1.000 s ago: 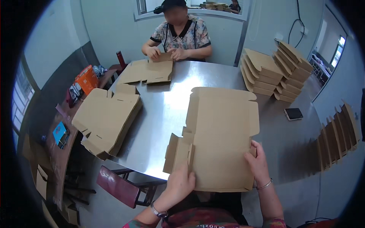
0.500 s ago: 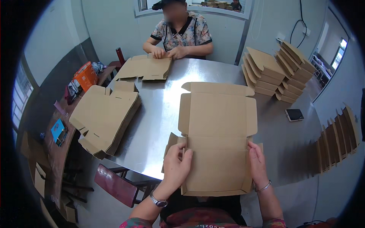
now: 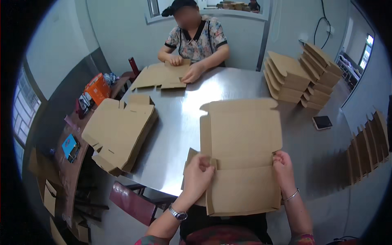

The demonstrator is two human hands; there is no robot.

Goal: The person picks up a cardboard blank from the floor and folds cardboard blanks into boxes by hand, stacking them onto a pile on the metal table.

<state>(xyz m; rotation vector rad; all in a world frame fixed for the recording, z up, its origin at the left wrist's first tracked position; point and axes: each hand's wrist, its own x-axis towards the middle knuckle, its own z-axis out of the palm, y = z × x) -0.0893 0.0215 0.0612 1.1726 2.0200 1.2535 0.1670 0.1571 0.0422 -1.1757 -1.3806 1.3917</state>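
Observation:
A partly folded brown cardboard box (image 3: 245, 134) lies before me at the table's near edge, its lid panel stretched out away from me. My left hand (image 3: 198, 176) pinches the box's raised left side near the fold, thumb and fingers together. At the opposite corner of that fold, my right hand (image 3: 283, 171) has its fingers closed on the right side. The near part has low walls standing up on the left and along the front. Another cardboard flap (image 3: 190, 161) shows behind my left hand.
A stack of flat cardboard blanks (image 3: 120, 130) lies at the left. Across the metal table (image 3: 171, 147), a person (image 3: 196, 45) handles another cardboard blank (image 3: 155, 77). Folded boxes (image 3: 290, 75) are piled at the far right, near a phone (image 3: 322, 122). More cardboard (image 3: 369, 147) stands at the right edge.
My fingers have closed in on both sides of the box. The lid's right flap no longer lies spread outward. The person opposite has moved one hand down the blank's edge.

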